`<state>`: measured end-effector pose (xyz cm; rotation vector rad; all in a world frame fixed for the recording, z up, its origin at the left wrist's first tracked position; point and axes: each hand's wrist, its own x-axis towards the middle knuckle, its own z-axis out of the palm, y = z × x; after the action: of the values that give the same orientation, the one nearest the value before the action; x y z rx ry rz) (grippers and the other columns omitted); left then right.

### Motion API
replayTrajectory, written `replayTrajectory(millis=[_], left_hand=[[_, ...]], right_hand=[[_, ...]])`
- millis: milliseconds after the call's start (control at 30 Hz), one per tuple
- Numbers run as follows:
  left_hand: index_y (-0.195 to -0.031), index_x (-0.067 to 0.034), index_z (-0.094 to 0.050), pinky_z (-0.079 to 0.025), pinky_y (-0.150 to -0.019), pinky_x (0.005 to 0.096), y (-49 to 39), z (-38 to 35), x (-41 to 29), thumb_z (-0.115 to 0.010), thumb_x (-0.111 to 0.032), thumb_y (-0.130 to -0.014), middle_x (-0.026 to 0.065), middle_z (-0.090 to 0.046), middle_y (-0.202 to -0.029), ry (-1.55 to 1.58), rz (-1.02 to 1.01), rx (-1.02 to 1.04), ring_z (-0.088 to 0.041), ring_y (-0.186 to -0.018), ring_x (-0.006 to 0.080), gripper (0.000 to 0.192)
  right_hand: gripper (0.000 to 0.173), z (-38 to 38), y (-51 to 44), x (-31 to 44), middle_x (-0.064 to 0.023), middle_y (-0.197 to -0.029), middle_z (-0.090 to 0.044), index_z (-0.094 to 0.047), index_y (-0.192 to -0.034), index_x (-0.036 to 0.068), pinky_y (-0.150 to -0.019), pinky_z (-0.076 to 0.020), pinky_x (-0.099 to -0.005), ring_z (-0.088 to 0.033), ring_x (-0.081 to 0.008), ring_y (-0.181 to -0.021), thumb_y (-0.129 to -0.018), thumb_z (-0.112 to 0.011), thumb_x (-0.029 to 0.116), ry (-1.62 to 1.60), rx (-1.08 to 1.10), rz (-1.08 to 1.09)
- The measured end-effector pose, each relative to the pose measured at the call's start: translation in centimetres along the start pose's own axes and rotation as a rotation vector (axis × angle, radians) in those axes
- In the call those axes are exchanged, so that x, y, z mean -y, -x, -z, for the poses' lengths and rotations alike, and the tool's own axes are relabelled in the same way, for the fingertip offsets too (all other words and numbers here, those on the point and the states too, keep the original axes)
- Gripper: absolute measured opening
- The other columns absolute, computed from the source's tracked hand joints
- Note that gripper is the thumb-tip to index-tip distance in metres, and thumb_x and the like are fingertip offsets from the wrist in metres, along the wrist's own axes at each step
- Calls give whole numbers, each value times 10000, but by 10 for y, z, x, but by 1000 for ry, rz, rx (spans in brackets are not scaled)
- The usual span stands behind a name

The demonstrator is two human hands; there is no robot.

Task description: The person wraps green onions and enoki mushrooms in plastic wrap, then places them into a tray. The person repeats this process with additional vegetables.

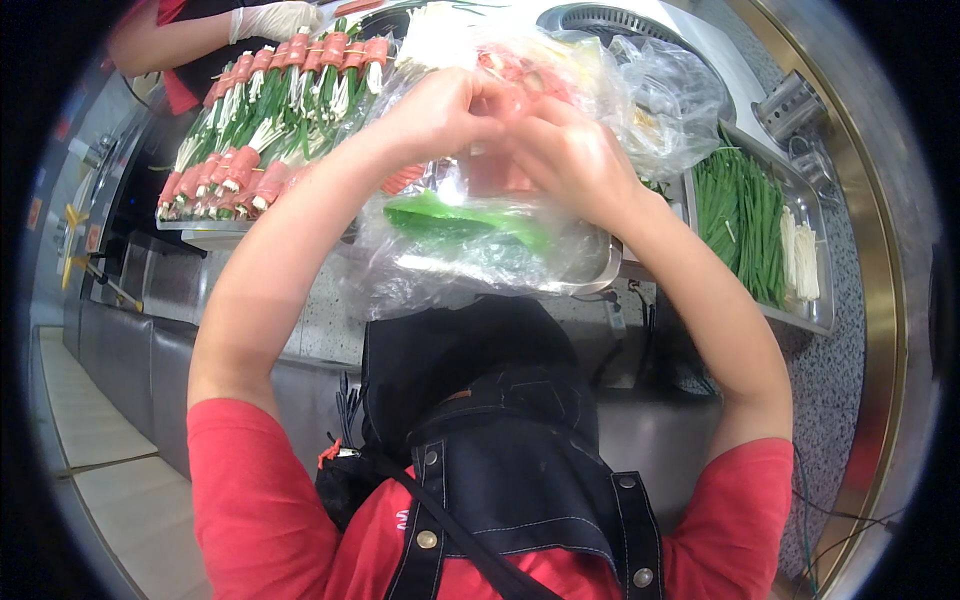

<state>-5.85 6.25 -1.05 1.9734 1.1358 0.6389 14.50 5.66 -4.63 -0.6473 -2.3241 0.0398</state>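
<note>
Both my hands meet over a metal tray (611, 262) lined with clear plastic film (420, 274). My left hand (450, 109) and my right hand (574, 150) have their fingertips close together on a slice of raw meat (499, 171), which hangs below them, blurred. Green plastic (465, 221) lies just nearer to me. Beyond the fingers are more red meat slices (555, 79) in plastic. To the left, a tray (176, 223) bears rows of meat rolls (244, 166) wrapped around enoki mushrooms and green chives.
At right, a metal tray (825, 277) holds chives (739, 217) and enoki mushrooms (806, 262). Behind it stands a perforated metal cylinder (791, 109). A round grill (607, 22) is set in the table at the back. A co-worker's gloved hand (277, 21) is at upper left.
</note>
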Motion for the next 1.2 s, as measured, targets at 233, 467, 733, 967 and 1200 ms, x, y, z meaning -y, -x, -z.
replayTrajectory(millis=[233, 467, 733, 967, 1200], left_hand=[[-1132, -22, -562, -473, -874, 392, 24, -19, -4, -628, -79, -695, 185, -580, -1063, -467, -194, -204, -577, -1013, 354, 445], [-1095, -27, -561, -477, -871, 398, 19, -21, -1, -632, -57, -692, 181, -590, -1041, -390, -191, -213, -584, -998, 347, 410], [-1143, -50, -553, -456, -905, 364, 22, -21, -3, -637, -95, -737, 136, -589, -1100, -297, -206, -206, -573, -1050, 276, 416], [-1408, -10, -290, -152, -1142, 359, 20, -28, -15, -411, -462, -920, 137, -283, -1462, 591, -19, -190, -232, -1382, 230, 677], [-1407, -64, -267, -144, -1095, 354, 25, -39, -37, -234, -665, -934, 120, -265, -1421, 728, 36, -165, -223, -1326, 206, 766]], right_hand=[[248, 5, -6, -4, -140, -925, -551, -675, -1051, 152, -721, -517, -418, -609, -332, -825, -808, -645, 189, -55, 97, -83], [253, 5, -5, -7, -134, -942, -558, -661, -1056, 160, -729, -515, -420, -611, -328, -839, -805, -644, 191, -70, 77, -99], [239, 5, 2, 1, -123, -898, -570, -595, -988, 112, -667, -516, -429, -613, -343, -795, -759, -659, 135, -72, 32, -90], [171, 4, 2, 3, -115, -874, -580, -570, -916, 92, -650, -511, -429, -614, -343, -776, -765, -646, 119, -40, 6, -71], [164, 7, 0, 6, -102, -864, -579, -577, -913, 97, -651, -513, -421, -617, -331, -778, -762, -641, 105, -66, 26, -91]])
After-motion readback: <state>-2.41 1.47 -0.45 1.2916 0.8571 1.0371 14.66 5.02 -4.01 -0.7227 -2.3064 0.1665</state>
